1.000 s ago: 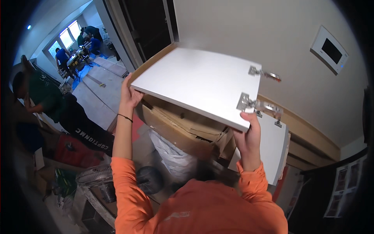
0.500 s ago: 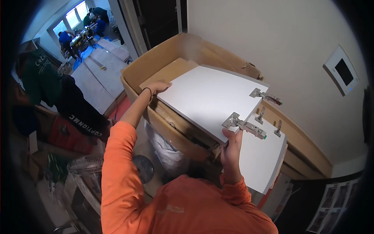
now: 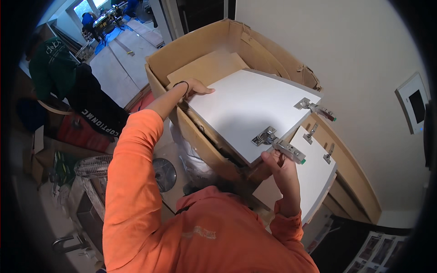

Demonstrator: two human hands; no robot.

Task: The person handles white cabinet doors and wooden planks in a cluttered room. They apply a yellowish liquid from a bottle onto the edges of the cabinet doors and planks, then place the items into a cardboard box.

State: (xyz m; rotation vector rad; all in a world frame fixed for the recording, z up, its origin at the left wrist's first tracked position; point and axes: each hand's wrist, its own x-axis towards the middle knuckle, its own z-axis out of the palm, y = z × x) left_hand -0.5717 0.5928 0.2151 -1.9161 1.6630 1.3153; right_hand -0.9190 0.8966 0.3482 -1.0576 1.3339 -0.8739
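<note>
A white cabinet door (image 3: 246, 104) lies tilted across the top of a cardboard box (image 3: 182, 129). Metal cup hinges are fixed along its right side, a near hinge (image 3: 268, 136) and a far hinge (image 3: 309, 106). My left hand (image 3: 196, 87) grips the door's left edge, its thumb on the white face and its other fingers partly hidden. At the near corner, my right hand (image 3: 283, 168) is closed at the near hinge's arm, fingers partly behind it. Lower right of it lies a second white door (image 3: 314, 168) with two hinges.
A wall intercom (image 3: 414, 102) hangs at the right. At left stands a person in a green shirt (image 3: 53, 63); others work in the far room. A fan cage (image 3: 93, 167), a round fan base (image 3: 164, 175) and a white sack (image 3: 193, 157) are below the box.
My right hand has shifted from the upper door's near corner onto the near hinge's arm. My left hand still holds the left edge. The view has shifted slightly.
</note>
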